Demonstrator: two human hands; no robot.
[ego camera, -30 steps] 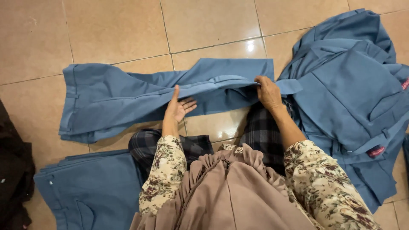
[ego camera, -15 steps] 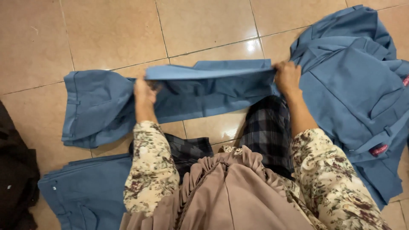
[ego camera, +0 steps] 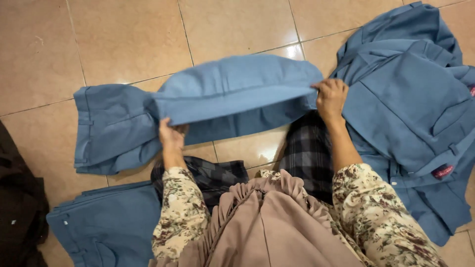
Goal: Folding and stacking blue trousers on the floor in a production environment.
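A pair of blue trousers lies across the tiled floor, waistband at the left. Its leg part is lifted and arched up off the floor. My left hand grips the lower edge of the lifted cloth near its middle. My right hand holds the cloth's right end. Both arms wear floral sleeves.
A heap of blue garments lies at the right. A folded blue garment rests at the lower left, dark cloth beside it. My lap with a beige pleated garment and a dark checked cloth fills the lower middle.
The trouser leg lay flat a second ago; both hands have taken its edge and lifted it up and toward the waistband side, so it now arches above the floor.
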